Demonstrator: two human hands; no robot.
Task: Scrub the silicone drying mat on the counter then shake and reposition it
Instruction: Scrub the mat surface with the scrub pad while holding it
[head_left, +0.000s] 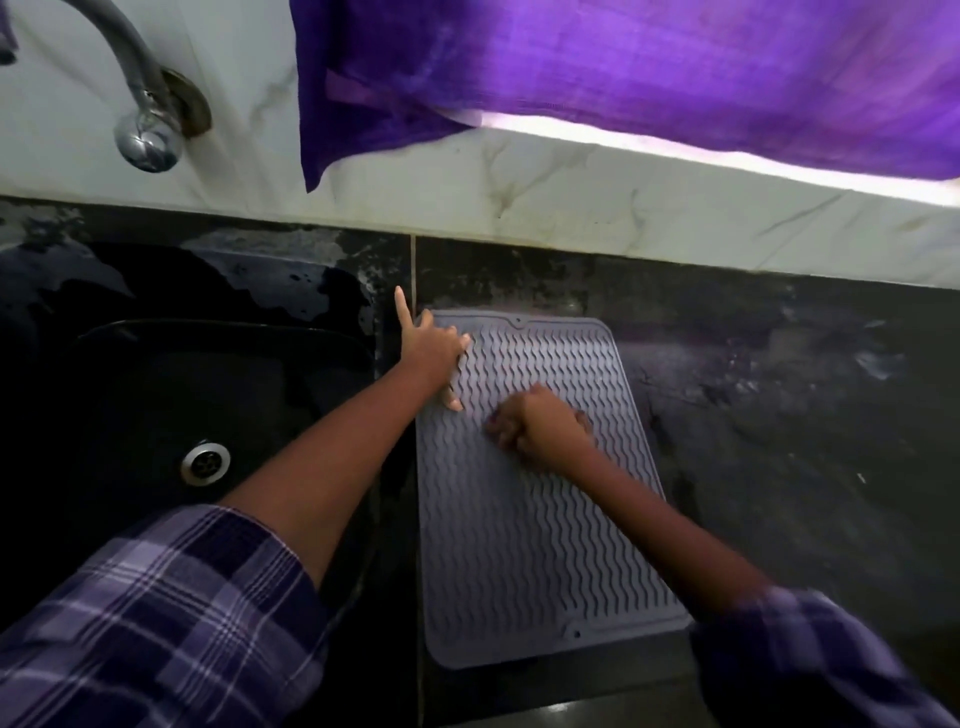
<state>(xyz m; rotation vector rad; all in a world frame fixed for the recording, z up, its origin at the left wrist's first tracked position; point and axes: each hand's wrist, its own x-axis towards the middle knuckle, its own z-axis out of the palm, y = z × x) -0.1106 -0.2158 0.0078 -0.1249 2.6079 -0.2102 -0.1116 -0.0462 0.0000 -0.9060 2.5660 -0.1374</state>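
Note:
A grey silicone drying mat (545, 545) with wavy ridges lies flat on the dark stone counter (779, 415), just right of the sink. My left hand (434, 353) rests spread on the mat's far left corner, fingers apart, one finger pointing off the mat toward the wall. My right hand (540, 423) is curled into a fist on the upper middle of the mat. A dark bit shows under its fingers, but I cannot make out what it is. Both forearms come in from plaid sleeves.
A black sink (156, 415) with a metal drain (205, 461) lies left of the mat, and its rim looks wet. A chrome tap (140, 114) comes out of the white marble wall. A purple cloth (623, 67) hangs above the counter.

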